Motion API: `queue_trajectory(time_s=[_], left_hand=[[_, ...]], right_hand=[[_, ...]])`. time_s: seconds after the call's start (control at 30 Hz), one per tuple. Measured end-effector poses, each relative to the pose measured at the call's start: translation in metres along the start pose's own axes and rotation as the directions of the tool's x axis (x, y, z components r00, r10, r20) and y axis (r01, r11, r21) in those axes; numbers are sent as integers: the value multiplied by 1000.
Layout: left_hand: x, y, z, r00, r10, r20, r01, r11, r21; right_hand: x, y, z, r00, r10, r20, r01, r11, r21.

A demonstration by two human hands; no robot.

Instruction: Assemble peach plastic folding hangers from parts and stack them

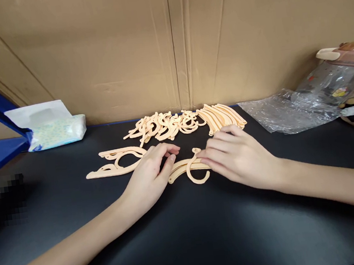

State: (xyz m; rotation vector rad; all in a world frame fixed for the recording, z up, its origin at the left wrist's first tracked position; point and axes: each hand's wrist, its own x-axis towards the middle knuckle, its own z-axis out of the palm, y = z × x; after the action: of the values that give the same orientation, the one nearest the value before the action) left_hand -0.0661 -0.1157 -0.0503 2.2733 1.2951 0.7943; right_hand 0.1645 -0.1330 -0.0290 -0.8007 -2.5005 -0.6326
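My left hand (pixel 149 171) is held low over the table, fingers curved and thumb apart, with nothing seen between them. Its thumb is close to the left end of a peach-coloured plastic hanger arm (pixel 177 171). A hanger hook (pixel 199 181) lies across that arm, its curve toward me. The curled fingers of my right hand (pixel 240 156) close at the hook's upper end and cover the arm's right end; the exact grip is partly hidden. Left of my left hand lie folded hanger pieces with a hook (pixel 116 168), partly covered by that hand.
At the back are a pile of hooks (pixel 166 125) and a row of hanger arms (pixel 222 118). A tissue pack (pixel 57 131) stands at the left. Clear plastic wrap (pixel 278 112) and a drinking bottle (pixel 336 79) are at the right. A cardboard wall (pixel 104 51) rises behind the black table (pixel 191 243).
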Motion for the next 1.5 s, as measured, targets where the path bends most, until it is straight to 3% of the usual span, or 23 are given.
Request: queue_trajectory(time_s=[0.23,0.4,0.7,1.0,1.17,1.33,1.4,1.5], left_hand=[[0,0,-1,1000,2,21,-3,1000,19],[0,1,-2,999,2,36,-3,1000,24],[0,4,-4,998,16,54,-18,999,38],[-1,4,-3,999,20,42,-21,999,32],[0,2,-3,999,19,43,-20,999,36],[0,5,-3,999,27,24,-27,999,18],[1,6,-3,1000,4,-9,-4,1000,-7],[3,5,-4,995,-73,-61,69,995,-75]], right_hand=[[42,48,33,989,26,144,-10,994,-105],[73,69,60,970,5,244,17,996,-89],[103,72,73,944,-17,330,79,981,-176],[112,70,77,942,-111,318,194,950,-243],[112,75,71,957,-117,265,192,941,-279],[92,80,45,981,-49,185,98,960,-263],[77,76,30,992,-2,127,24,985,-171],[50,61,3,986,110,123,-126,984,124]])
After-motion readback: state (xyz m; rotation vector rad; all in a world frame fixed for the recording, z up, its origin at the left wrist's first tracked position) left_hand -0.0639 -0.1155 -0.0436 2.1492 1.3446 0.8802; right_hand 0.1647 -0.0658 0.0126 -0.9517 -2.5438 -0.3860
